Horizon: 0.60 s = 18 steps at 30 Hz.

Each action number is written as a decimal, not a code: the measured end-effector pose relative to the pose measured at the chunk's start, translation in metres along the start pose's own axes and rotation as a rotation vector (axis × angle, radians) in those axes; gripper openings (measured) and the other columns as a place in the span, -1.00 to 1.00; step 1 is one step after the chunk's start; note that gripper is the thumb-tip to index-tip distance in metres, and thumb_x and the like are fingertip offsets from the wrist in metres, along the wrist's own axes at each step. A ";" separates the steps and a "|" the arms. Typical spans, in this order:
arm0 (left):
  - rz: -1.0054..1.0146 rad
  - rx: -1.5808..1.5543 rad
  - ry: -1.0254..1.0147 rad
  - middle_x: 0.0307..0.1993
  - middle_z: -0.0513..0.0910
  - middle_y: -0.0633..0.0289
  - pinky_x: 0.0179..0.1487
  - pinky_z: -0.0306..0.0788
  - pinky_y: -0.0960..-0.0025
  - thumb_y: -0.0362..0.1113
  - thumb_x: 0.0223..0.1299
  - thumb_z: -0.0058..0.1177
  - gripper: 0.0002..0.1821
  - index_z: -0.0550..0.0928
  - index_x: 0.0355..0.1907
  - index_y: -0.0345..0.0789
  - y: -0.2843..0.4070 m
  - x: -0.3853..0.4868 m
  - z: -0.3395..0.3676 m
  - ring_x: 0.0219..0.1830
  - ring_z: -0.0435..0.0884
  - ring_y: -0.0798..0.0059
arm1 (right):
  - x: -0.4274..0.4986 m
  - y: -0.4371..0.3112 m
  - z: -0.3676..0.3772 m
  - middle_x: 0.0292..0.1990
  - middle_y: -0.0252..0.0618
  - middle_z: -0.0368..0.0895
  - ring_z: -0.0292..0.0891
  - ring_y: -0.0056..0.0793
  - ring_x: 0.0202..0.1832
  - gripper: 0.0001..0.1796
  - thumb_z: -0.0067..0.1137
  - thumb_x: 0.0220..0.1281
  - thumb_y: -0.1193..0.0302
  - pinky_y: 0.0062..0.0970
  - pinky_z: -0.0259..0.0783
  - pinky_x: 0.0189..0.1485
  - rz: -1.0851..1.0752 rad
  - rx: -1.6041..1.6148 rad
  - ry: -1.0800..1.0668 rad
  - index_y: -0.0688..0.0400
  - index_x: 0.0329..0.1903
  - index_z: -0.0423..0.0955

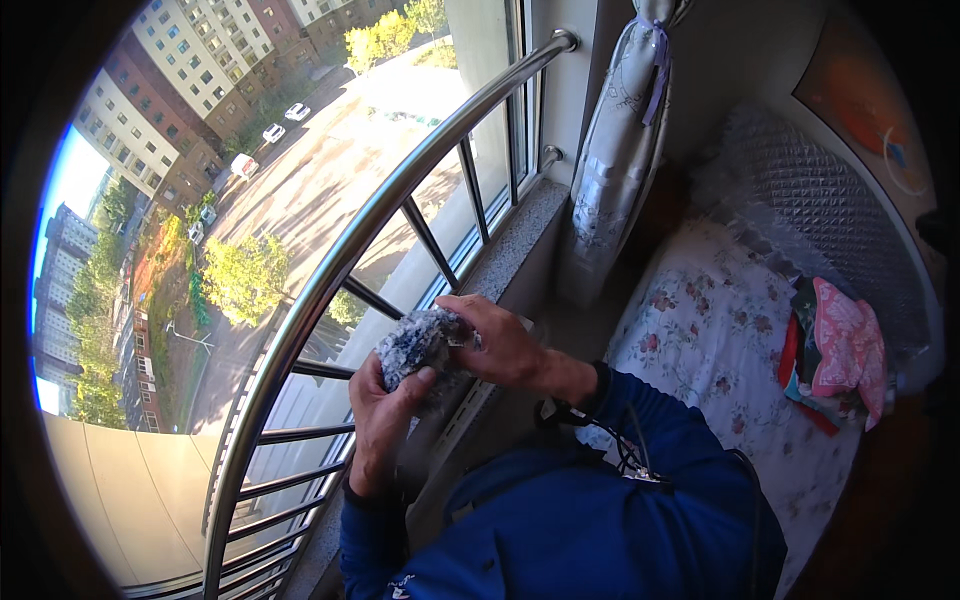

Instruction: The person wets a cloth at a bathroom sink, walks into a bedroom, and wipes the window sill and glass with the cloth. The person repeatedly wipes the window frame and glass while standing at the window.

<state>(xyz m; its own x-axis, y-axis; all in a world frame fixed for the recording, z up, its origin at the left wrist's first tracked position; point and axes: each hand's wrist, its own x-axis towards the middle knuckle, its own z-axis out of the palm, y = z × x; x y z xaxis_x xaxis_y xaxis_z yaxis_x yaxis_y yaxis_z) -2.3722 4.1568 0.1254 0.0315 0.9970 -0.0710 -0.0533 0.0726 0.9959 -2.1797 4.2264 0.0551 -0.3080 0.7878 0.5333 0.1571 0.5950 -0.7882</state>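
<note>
Between my two hands is a fluffy grey-and-white wad [417, 343], perhaps a fuzzy cloth or yarn; its exact kind is unclear. My left hand [386, 397] grips it from the lower left, thumb laid across its front. From the upper right, my right hand [499, 341] pinches its other side, with the fingertips partly hidden behind the fluff. Both hands are held up in front of the stainless-steel window railing [341, 251], on the room side of it.
A speckled stone windowsill [525, 225] runs below the railing. A tied-back patterned curtain [611, 165] hangs at the window's far end. To the right is a bed with a floral sheet [690, 337], folded cloths [836, 345] and a quilted, shiny headboard or cover [817, 191].
</note>
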 end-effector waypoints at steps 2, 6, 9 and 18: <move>-0.009 0.113 0.058 -0.19 0.73 0.28 -0.06 0.54 0.49 -0.23 0.17 0.41 -0.53 0.66 0.08 -0.42 -0.005 0.011 0.015 -0.20 0.66 0.61 | -0.005 0.009 -0.004 0.04 0.08 0.65 0.69 -0.12 0.06 -0.32 0.38 0.24 0.45 -0.27 0.65 0.04 0.159 0.270 -0.087 0.22 0.41 0.39; -0.023 0.325 0.020 -0.15 0.71 0.23 -0.05 0.54 0.46 -0.26 0.15 0.45 -0.56 0.66 0.02 -0.44 -0.011 0.024 0.033 -0.18 0.66 0.56 | -0.007 0.026 -0.009 0.05 -0.04 0.69 0.66 -0.25 0.15 -0.40 0.36 0.28 0.46 -0.33 0.63 0.13 0.317 0.502 -0.223 0.17 0.37 0.45; 0.023 0.455 -0.086 -0.09 0.70 0.16 0.04 0.55 0.40 -0.23 0.07 0.48 -0.47 0.65 0.05 -0.48 -0.014 0.030 0.035 -0.10 0.68 0.46 | -0.009 0.041 -0.010 0.04 -0.08 0.72 0.66 -0.28 0.14 -0.53 0.32 0.31 0.48 -0.39 0.59 0.18 0.310 0.373 -0.230 0.16 0.26 0.54; -0.170 0.279 -0.172 -0.09 0.73 0.17 0.09 0.56 0.41 -0.34 0.03 0.49 -0.38 0.59 0.17 -0.46 -0.039 0.044 0.020 -0.06 0.69 0.50 | -0.012 0.069 0.003 0.02 -0.30 0.70 0.62 -0.56 0.06 -0.70 0.02 0.53 0.60 -0.45 0.60 0.17 0.492 0.921 0.240 0.18 0.20 0.58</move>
<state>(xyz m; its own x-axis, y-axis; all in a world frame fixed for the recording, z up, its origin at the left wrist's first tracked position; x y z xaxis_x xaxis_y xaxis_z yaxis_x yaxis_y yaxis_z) -2.3488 4.1974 0.0845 0.1852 0.9504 -0.2500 0.2406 0.2028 0.9492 -2.1678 4.2579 -0.0064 -0.1957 0.9788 0.0608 -0.5860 -0.0670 -0.8076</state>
